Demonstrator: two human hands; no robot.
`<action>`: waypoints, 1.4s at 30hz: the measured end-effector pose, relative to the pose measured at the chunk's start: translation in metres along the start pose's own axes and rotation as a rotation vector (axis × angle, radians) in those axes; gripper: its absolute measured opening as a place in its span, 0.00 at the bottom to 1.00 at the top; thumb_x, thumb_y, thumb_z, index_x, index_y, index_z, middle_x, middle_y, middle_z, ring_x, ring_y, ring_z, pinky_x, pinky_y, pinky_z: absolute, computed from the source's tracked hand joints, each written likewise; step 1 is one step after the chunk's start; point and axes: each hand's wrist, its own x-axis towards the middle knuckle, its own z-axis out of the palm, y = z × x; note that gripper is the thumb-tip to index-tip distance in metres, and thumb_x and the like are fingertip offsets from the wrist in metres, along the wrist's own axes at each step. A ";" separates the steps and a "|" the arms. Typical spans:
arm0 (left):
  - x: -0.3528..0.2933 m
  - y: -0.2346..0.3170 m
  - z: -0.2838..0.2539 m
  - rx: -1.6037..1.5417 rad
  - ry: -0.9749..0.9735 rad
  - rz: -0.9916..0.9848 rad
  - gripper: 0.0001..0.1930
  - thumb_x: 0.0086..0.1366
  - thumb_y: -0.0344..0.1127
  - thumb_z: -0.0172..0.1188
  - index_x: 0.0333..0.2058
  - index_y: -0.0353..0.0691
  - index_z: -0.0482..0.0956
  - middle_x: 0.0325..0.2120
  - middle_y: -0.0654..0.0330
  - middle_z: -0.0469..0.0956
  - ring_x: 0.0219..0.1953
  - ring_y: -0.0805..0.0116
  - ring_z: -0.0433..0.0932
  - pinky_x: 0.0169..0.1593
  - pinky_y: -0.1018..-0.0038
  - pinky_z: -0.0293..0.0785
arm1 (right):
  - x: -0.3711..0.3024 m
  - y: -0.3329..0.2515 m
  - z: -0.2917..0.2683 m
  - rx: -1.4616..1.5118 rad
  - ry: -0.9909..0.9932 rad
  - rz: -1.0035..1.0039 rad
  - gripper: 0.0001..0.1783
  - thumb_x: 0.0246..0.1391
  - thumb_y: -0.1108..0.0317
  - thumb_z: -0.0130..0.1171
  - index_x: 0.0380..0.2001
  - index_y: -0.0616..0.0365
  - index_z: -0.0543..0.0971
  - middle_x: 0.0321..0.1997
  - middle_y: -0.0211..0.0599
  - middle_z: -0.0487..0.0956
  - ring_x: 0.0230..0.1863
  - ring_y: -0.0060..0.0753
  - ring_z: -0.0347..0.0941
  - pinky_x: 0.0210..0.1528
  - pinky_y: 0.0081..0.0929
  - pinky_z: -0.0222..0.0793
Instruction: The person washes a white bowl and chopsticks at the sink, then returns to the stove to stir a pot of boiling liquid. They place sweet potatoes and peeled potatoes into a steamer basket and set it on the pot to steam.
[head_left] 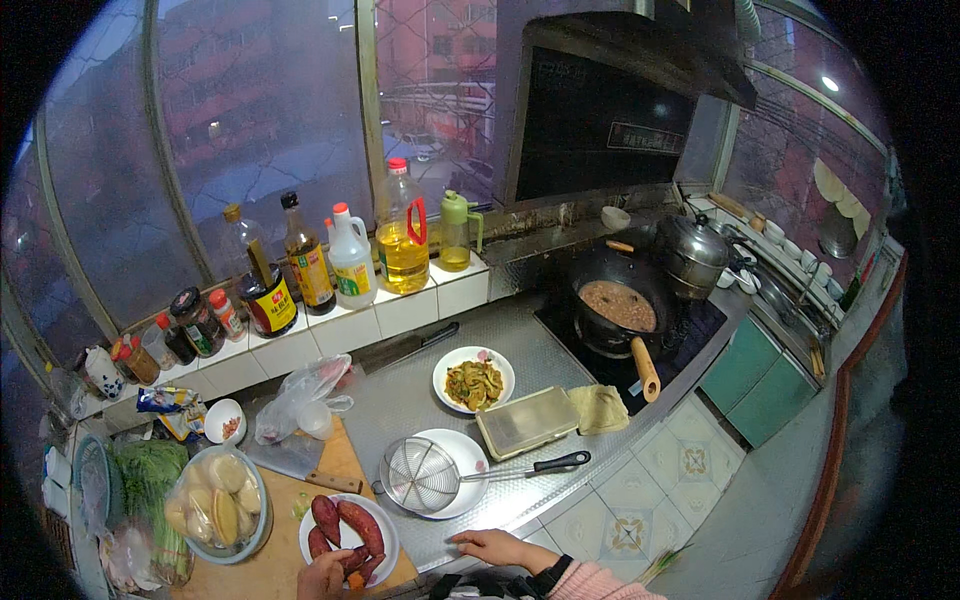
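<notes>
My left hand (325, 575) sits at the bottom edge, fingers closed on the near rim of a white plate (382, 515) that carries several dark red sausages (345, 527). The plate lies on a wooden cutting board (285, 545). My right hand (495, 548) lies flat on the steel counter's front edge (560, 490), holding nothing, in a pink sleeve with a dark wristband. Just beyond it, a wire skimmer (420, 475) with a black handle rests on a white plate (465, 455).
A bowl of pale slices under plastic wrap (220, 500) and greens (150, 480) lie left. A plate of cooked vegetables (473, 380), a metal tray (527, 420) and a cloth (600, 408) sit mid-counter. A black wok (620, 305) holds food on the stove. Bottles line the tiled ledge (400, 300).
</notes>
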 end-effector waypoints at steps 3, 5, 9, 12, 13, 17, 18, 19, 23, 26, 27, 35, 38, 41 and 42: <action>0.009 0.010 0.017 -0.084 -0.091 -0.014 0.13 0.65 0.37 0.48 0.44 0.38 0.75 0.33 0.52 0.79 0.34 0.59 0.79 0.37 0.68 0.74 | -0.021 0.005 -0.016 -0.019 0.050 0.036 0.23 0.60 0.52 0.46 0.55 0.49 0.70 0.46 0.43 0.78 0.47 0.45 0.74 0.48 0.32 0.68; 0.008 0.027 0.040 0.148 -0.031 0.109 0.11 0.62 0.27 0.46 0.39 0.37 0.78 0.27 0.54 0.79 0.29 0.64 0.78 0.35 0.71 0.73 | -0.041 0.010 -0.028 -0.033 0.098 0.051 0.23 0.60 0.52 0.46 0.55 0.49 0.71 0.46 0.43 0.78 0.47 0.45 0.74 0.48 0.32 0.68; 0.017 0.072 0.087 0.288 -0.098 0.209 0.13 0.62 0.31 0.46 0.39 0.42 0.79 0.27 0.52 0.79 0.29 0.53 0.78 0.36 0.67 0.74 | -0.099 0.041 -0.050 0.033 0.173 0.108 0.23 0.60 0.54 0.48 0.55 0.51 0.71 0.43 0.37 0.80 0.44 0.36 0.76 0.47 0.27 0.69; 0.027 0.108 0.135 0.209 -0.253 0.215 0.15 0.64 0.35 0.47 0.47 0.41 0.74 0.35 0.49 0.77 0.37 0.52 0.76 0.42 0.64 0.71 | -0.161 0.076 -0.064 0.045 0.324 0.161 0.22 0.59 0.52 0.49 0.53 0.49 0.72 0.41 0.40 0.80 0.43 0.39 0.76 0.44 0.29 0.70; 0.030 0.118 0.153 0.195 -0.274 0.299 0.16 0.65 0.36 0.47 0.50 0.41 0.73 0.37 0.48 0.76 0.40 0.53 0.76 0.43 0.64 0.70 | -0.182 0.089 -0.069 0.089 0.363 0.216 0.22 0.58 0.50 0.48 0.52 0.47 0.73 0.41 0.43 0.80 0.42 0.42 0.76 0.44 0.31 0.70; 0.033 0.159 0.226 0.186 -0.423 0.364 0.19 0.66 0.38 0.45 0.53 0.39 0.69 0.34 0.52 0.72 0.33 0.54 0.74 0.38 0.66 0.70 | -0.271 0.132 -0.086 0.260 0.483 0.344 0.21 0.59 0.57 0.48 0.53 0.51 0.72 0.39 0.36 0.82 0.41 0.34 0.77 0.44 0.26 0.70; 0.033 0.168 0.245 0.179 -0.476 0.336 0.19 0.67 0.40 0.43 0.53 0.39 0.69 0.34 0.51 0.73 0.34 0.52 0.74 0.39 0.65 0.70 | -0.291 0.139 -0.090 0.295 0.503 0.362 0.20 0.60 0.59 0.47 0.54 0.54 0.71 0.40 0.35 0.81 0.41 0.29 0.76 0.43 0.24 0.70; 0.033 0.177 0.263 0.154 -0.508 0.332 0.20 0.67 0.41 0.42 0.53 0.39 0.69 0.35 0.50 0.73 0.36 0.51 0.74 0.40 0.65 0.70 | -0.310 0.144 -0.095 0.328 0.520 0.377 0.20 0.62 0.62 0.47 0.55 0.56 0.70 0.41 0.34 0.81 0.40 0.25 0.75 0.43 0.22 0.69; 0.042 0.206 0.321 0.279 -0.831 0.450 0.20 0.69 0.42 0.34 0.50 0.44 0.73 0.41 0.53 0.75 0.43 0.52 0.74 0.45 0.64 0.70 | -0.355 0.157 -0.106 0.365 0.592 0.395 0.20 0.62 0.63 0.47 0.55 0.56 0.70 0.40 0.34 0.81 0.40 0.24 0.75 0.43 0.22 0.69; 0.056 0.223 0.351 0.335 -0.955 0.499 0.20 0.69 0.45 0.35 0.42 0.46 0.78 0.40 0.54 0.77 0.44 0.53 0.74 0.46 0.64 0.70 | -0.368 0.168 -0.116 0.432 0.628 0.407 0.20 0.62 0.63 0.47 0.55 0.57 0.70 0.40 0.34 0.81 0.40 0.24 0.75 0.44 0.22 0.69; 0.063 0.228 0.360 0.343 -0.995 0.510 0.21 0.69 0.45 0.35 0.39 0.47 0.80 0.39 0.54 0.77 0.44 0.53 0.74 0.46 0.64 0.70 | -0.371 0.172 -0.120 0.420 0.652 0.411 0.20 0.61 0.61 0.48 0.54 0.55 0.71 0.39 0.35 0.81 0.41 0.26 0.75 0.44 0.22 0.69; 0.132 0.276 0.451 0.406 -0.964 0.683 0.18 0.66 0.51 0.45 0.32 0.50 0.82 0.33 0.58 0.80 0.39 0.56 0.77 0.43 0.66 0.72 | -0.400 0.197 -0.206 0.342 0.820 0.450 0.21 0.59 0.57 0.49 0.52 0.52 0.73 0.39 0.36 0.82 0.41 0.33 0.77 0.43 0.25 0.69; 0.170 0.301 0.478 0.308 -0.991 0.744 0.15 0.66 0.47 0.48 0.40 0.47 0.80 0.35 0.58 0.80 0.38 0.55 0.77 0.42 0.64 0.73 | -0.408 0.197 -0.250 0.320 0.850 0.513 0.20 0.60 0.60 0.48 0.52 0.58 0.72 0.39 0.38 0.82 0.41 0.29 0.76 0.44 0.24 0.69; 0.196 0.321 0.504 0.120 -0.883 0.670 0.18 0.68 0.44 0.45 0.50 0.44 0.74 0.42 0.55 0.77 0.41 0.53 0.76 0.44 0.63 0.72 | -0.412 0.206 -0.289 0.325 0.887 0.534 0.19 0.61 0.63 0.47 0.52 0.60 0.71 0.40 0.38 0.81 0.41 0.26 0.75 0.45 0.24 0.68; 0.206 0.326 0.514 0.127 -0.887 0.648 0.22 0.69 0.45 0.41 0.57 0.43 0.66 0.48 0.50 0.73 0.46 0.51 0.75 0.48 0.63 0.71 | -0.411 0.211 -0.299 0.332 0.909 0.533 0.19 0.61 0.63 0.47 0.53 0.60 0.71 0.40 0.37 0.81 0.41 0.26 0.75 0.45 0.24 0.68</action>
